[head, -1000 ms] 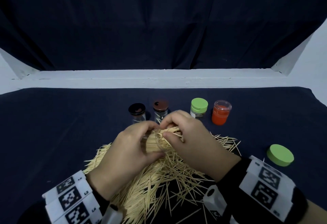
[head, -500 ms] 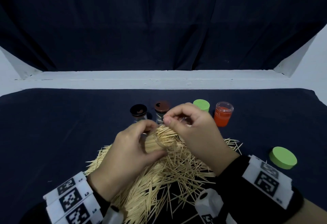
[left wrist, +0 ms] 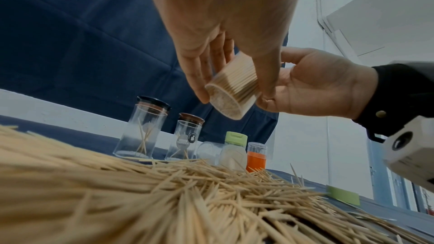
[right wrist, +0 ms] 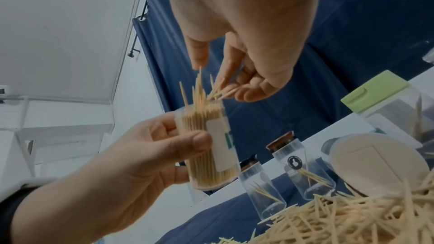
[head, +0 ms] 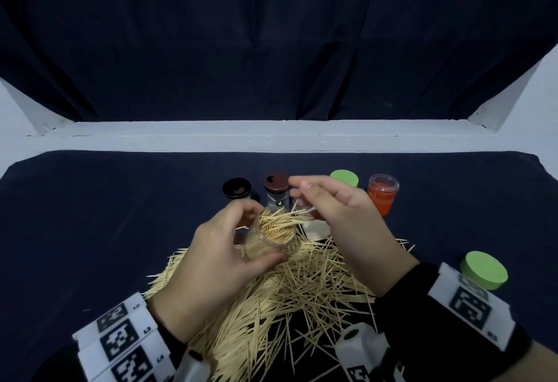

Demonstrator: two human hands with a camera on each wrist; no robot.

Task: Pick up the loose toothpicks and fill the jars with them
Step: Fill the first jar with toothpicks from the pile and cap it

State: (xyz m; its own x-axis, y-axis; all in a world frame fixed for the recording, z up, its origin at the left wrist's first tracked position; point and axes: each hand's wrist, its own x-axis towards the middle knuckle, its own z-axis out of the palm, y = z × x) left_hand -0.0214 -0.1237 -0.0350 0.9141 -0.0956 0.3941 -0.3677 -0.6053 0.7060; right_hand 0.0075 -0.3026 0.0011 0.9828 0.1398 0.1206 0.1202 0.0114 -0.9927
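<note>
My left hand (head: 259, 230) grips a clear jar (head: 271, 245) packed with toothpicks, tilted and held above the pile. Several toothpicks stick out of its mouth at angles. The jar (right wrist: 211, 146) carries a white label in the right wrist view. My right hand (head: 302, 189) hovers just beyond the jar's mouth with curled fingers, pinching a few toothpicks (right wrist: 219, 91) whose tips meet those in the jar. A wide heap of loose toothpicks (head: 302, 285) covers the dark cloth under both hands.
Behind the hands stand a black-lidded jar (head: 237, 188), a brown-lidded jar (head: 276, 183), a green-lidded jar (head: 344, 177) and an orange jar (head: 383, 193). A loose green lid (head: 483, 270) lies at the right. A cream round container (right wrist: 375, 164) lies by the heap.
My right hand has lifted off the jar's mouth and moved up and away from me. The left hand has kept hold of the jar, whose packed top now shows.
</note>
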